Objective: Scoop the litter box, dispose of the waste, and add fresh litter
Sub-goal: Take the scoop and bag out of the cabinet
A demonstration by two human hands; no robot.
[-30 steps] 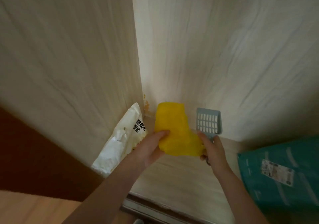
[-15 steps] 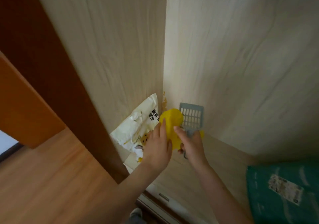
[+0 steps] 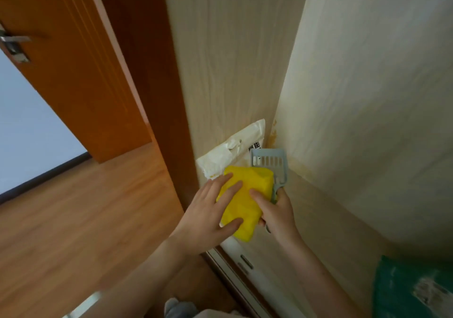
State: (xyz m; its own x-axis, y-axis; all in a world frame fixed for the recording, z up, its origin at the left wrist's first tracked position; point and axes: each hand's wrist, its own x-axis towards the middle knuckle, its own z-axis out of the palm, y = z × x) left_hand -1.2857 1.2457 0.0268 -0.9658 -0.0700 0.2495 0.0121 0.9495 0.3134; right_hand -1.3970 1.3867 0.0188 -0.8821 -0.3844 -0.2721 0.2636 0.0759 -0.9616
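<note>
A yellow plastic bag is held between both hands in the corner of a pale wood-grain nook. My left hand grips its left side with fingers spread over it. My right hand pinches the bag's right side and also holds the handle of a grey-blue slotted litter scoop, whose head points up behind the bag. A white litter bag with black print leans against the left panel, partly hidden by the yellow bag. No litter box is in view.
A teal package lies at the bottom right. A dark brown door frame and an orange door stand to the left, above the wooden floor. A white sliding track runs below my hands.
The view swung left, bringing the orange door and wooden floor into sight. My hands drew the yellow bag and scoop back from the corner, with the left hand now spread over the bag.
</note>
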